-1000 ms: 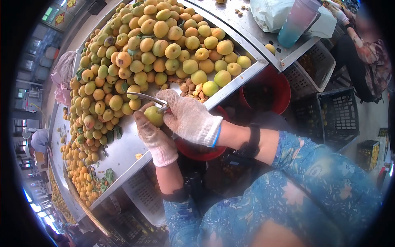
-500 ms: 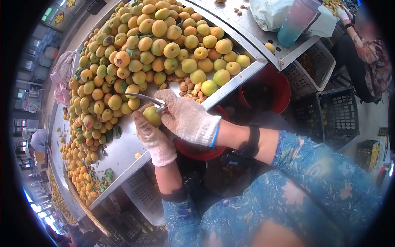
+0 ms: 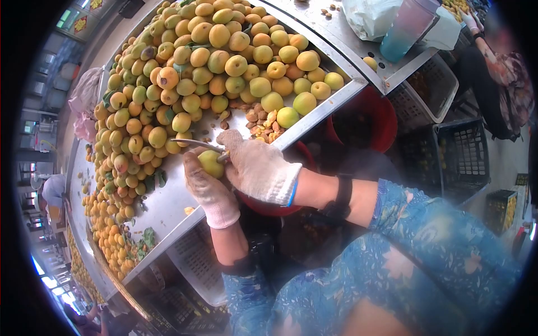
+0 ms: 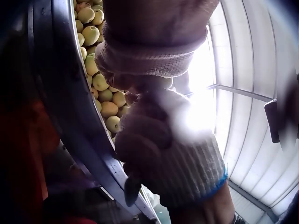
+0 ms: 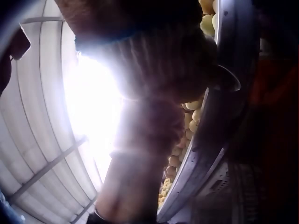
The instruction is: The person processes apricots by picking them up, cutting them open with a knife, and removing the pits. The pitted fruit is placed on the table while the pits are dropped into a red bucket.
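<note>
In the head view my left gloved hand [image 3: 209, 187] cups a yellow-green apricot [image 3: 212, 164], its fingers curled round the fruit. My right gloved hand [image 3: 263, 169] grips a curved metal tool [image 3: 189, 142], whose thin arm sticks out to the left above the fruit. The tool's other end meets the apricot's right side. Both hands are close together over the near edge of the metal table [image 3: 168, 207]. Dark shadow covers much of the gloves in both wrist views, and the fruit is mostly hidden there.
A large heap of apricots [image 3: 218, 61] covers the table behind my hands. Pits and scraps [image 3: 263, 120] lie near the rim. Below stand red buckets [image 3: 386, 120] and crates [image 3: 462, 162]. A tumbler [image 3: 406, 31] stands at the upper right; another person sits beyond it.
The apricot has turned slightly between my hands. The tool's thin arm has tipped downward at its left end, and my right hand has shifted a little lower.
</note>
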`<state>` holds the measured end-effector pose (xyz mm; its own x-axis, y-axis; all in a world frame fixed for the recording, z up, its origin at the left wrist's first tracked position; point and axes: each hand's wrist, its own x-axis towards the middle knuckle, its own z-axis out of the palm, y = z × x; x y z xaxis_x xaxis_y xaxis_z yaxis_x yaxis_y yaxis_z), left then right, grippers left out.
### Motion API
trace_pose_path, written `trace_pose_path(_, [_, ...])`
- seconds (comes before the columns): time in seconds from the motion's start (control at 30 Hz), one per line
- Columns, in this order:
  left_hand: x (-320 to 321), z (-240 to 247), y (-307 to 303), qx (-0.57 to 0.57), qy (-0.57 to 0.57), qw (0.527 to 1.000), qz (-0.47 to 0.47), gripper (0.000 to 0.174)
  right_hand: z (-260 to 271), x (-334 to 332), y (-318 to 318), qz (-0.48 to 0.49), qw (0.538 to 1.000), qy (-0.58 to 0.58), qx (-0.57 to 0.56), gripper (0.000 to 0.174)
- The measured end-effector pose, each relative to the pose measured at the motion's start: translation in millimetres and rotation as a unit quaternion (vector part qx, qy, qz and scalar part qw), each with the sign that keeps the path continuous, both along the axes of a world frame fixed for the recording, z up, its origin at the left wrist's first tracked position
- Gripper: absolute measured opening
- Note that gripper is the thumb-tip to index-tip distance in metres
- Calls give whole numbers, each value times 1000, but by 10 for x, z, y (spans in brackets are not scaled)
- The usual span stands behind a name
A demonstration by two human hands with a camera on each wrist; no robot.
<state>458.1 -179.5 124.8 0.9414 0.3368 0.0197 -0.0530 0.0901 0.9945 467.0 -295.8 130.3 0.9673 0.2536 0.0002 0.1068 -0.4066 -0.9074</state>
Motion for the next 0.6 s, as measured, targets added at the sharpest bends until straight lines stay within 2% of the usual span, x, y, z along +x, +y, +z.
trace_pose_path(0.03, [6, -17, 23, -2, 5, 1000, -10, 50, -88, 0, 30, 5, 1000, 12, 20, 39])
trace_pose_path(0.07, [16, -25, 42, -5, 9, 1000, -21, 51, -295, 11, 89, -5, 997, -48, 56, 41])
trace_pose_path(0.1, [38, -21, 72, -5, 8, 1000, -22, 51, -173, 11, 28, -6, 997, -48, 56, 41])
trace_pose_path(0.13, [59, -18, 117, -48, 16, 997, -53, 51, 71, -2, -91, 47, 978, 139, 150, 44])
trace_pose_path(0.17, [63, -19, 143, -92, 24, 992, -83, 51, 201, -15, -152, 99, 911, 321, 237, 47])
trace_pose_path(0.2, [55, -19, 141, -93, 24, 992, -81, 51, 144, -37, -131, 104, 853, 393, 327, 54])
trace_pose_path(0.23, [60, -15, 133, -96, 29, 992, -76, 56, 86, -31, -130, 108, 854, 392, 325, 54])
trace_pose_path(0.3, [81, 10, 104, -101, 37, 992, -63, 66, 53, -5, -148, 149, 791, 417, 423, 24])
trace_pose_path(0.33, [48, 171, 4, 34, 25, 999, -35, 71, 81, -17, -149, 126, 795, 411, 428, 43])
trace_pose_path(0.37, [70, 111, 36, 33, 22, 999, -32, 71, 129, -22, -158, 129, 796, 410, 426, 43])
trace_pose_path(0.43, [170, -104, 143, -232, 49, 971, -28, 72, 213, -19, -168, 59, 890, 332, 307, 69])
trace_pose_path(0.47, [185, -147, 201, -303, 41, 951, -54, 67, 137, -9, -116, 42, 966, 170, 192, 83])
trace_pose_path(0.5, [194, -170, 211, -301, 40, 951, -56, 67, 26, -16, -69, 41, 966, 168, 194, 83])
trace_pose_path(0.57, [224, -191, 201, -221, -18, 974, -44, 59, -137, -17, -24, -17, 991, -16, 135, 73])
trace_pose_path(0.6, [214, -171, 188, -220, -19, 974, -47, 59, 59, -28, -113, 13, 995, 39, 93, 72])
